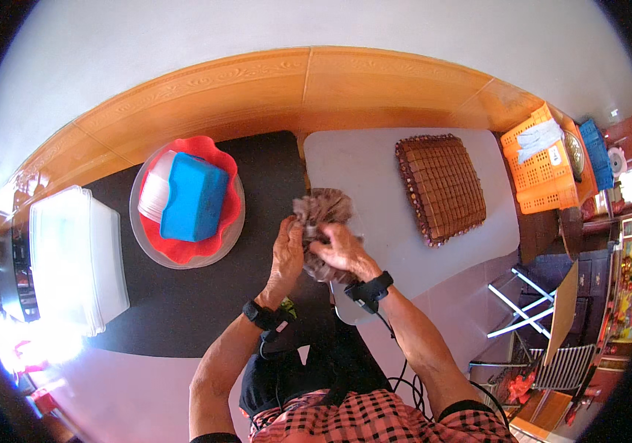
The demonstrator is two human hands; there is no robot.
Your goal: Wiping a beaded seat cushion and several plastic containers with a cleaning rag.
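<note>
Between my two hands is a crumpled brown cloth (324,205), bunched up over the gap between a black tabletop (263,166) and a grey one (360,160). My left hand (287,257) grips its left side, fingers pointing up. From the right, my right hand (341,249) presses into the folds, its fingertips partly hidden by the fabric. Left of the cloth, a red scalloped basin (230,216) rests in a translucent round basin (137,235). It holds a blue plastic container (197,199) and stacked white bowls (154,191).
Translucent plastic bins (72,255) are nested at the far left. A brown beaded mat or cushion (443,188) lies on the grey tabletop. Beyond it stands an orange crate (540,183) with a pale cloth (539,139). A folding stand (523,304) is at lower right, and cables (410,382) hang by my right arm.
</note>
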